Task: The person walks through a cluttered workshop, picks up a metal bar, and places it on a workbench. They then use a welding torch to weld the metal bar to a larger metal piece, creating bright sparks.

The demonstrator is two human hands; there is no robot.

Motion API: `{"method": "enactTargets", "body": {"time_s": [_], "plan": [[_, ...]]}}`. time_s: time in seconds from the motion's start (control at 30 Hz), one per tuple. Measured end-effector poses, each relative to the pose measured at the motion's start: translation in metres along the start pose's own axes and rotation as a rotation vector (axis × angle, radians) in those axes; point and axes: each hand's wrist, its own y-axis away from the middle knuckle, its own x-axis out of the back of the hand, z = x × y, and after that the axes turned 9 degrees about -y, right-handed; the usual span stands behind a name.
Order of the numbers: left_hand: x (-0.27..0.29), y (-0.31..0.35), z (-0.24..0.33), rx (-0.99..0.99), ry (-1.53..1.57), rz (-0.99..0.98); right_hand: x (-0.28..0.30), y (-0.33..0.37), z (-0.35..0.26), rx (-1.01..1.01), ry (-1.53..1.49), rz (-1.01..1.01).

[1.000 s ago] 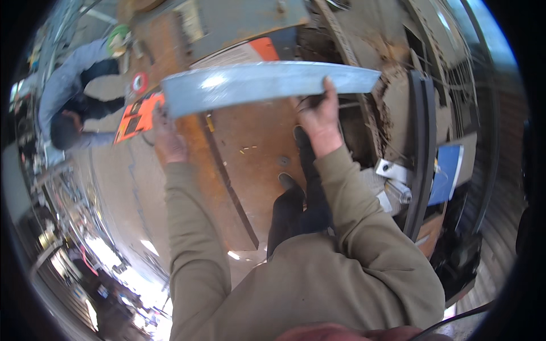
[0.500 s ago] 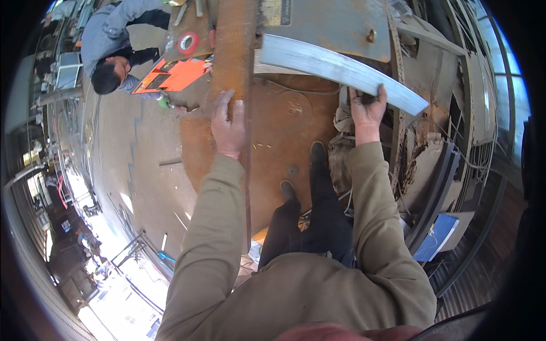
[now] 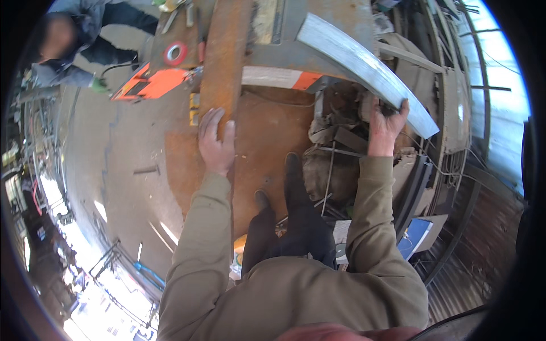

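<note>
My right hand (image 3: 386,129) grips the near right end of a long silvery metal bar (image 3: 367,65) from below, thumb on one side and fingers on the other. The bar slants from the upper middle down to the right, its far end over the grey metal surface (image 3: 318,34). My left hand (image 3: 216,142) rests on a rusty steel beam (image 3: 225,57) that runs away from me. Its fingers lie along the beam and the thumb stands apart.
A roll of red tape (image 3: 174,53) lies left of the beam on a rusty plate. An orange panel (image 3: 151,83) is below it. At the upper left a co-worker in grey (image 3: 68,74) wears a green glove (image 3: 99,84). Dark steel profiles (image 3: 414,190) lean at my right.
The metal bar has swung to a steeper slant and moved right with my right hand. My left hand has slid slightly nearer along the beam. The co-worker's head has come up.
</note>
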Motion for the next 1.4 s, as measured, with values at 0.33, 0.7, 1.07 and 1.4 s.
{"method": "enactTargets", "body": {"time_s": [0.33, 0.7, 1.07, 1.4], "plan": [[0.002, -0.003, 0.002, -0.010, -0.038, 0.026, -0.083, -0.097, 0.010, -0.029, 0.260, 0.012], [0.005, -0.002, 0.005, -0.023, -0.065, 0.034, -0.046, -0.120, 0.018, -0.169, 0.411, 0.057], [0.208, -0.193, 0.022, -0.159, -0.468, 0.693, -0.057, -0.112, 0.015, -0.198, 0.464, 0.121], [0.245, -0.302, 0.104, -1.142, -0.814, -0.087, -0.051, -0.117, 0.018, -0.132, 0.420, 0.189]]}}
